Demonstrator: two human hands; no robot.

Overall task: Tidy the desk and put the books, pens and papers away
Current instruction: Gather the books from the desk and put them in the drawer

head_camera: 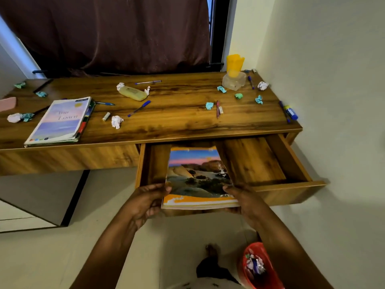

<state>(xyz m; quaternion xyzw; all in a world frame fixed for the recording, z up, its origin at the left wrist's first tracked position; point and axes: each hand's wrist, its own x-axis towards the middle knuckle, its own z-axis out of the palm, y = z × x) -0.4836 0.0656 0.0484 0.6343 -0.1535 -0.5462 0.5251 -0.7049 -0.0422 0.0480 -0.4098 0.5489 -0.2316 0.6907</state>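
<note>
The head camera looks down on a wooden desk [179,119] whose right-hand drawer [258,163] stands pulled out toward the person. A book with a landscape cover [198,176] lies over the left half of that drawer. Its long axis runs from the drawer's front panel toward the drawer's back, the sky end of the picture pointing away under the desk top and the orange-banded end jutting out past the front panel. The left hand [145,203] grips the book's near left corner and the right hand [243,202] its near right corner, each with the thumb on the cover and the fingers curled beneath. The drawer's right half shows bare wood. On the desk top up and to the left of the drawer rests a stack of books [60,119], its long axis slanting away to the right; closer to the drawer lies a blue pen [139,108], set diagonally, with a white paper ball [117,121] beside it. Behind the drawer's right end stands a yellow cup [235,63] in a clear holder. On the floor in front of the drawer sits a red bin [259,265] with scraps inside.
</note>
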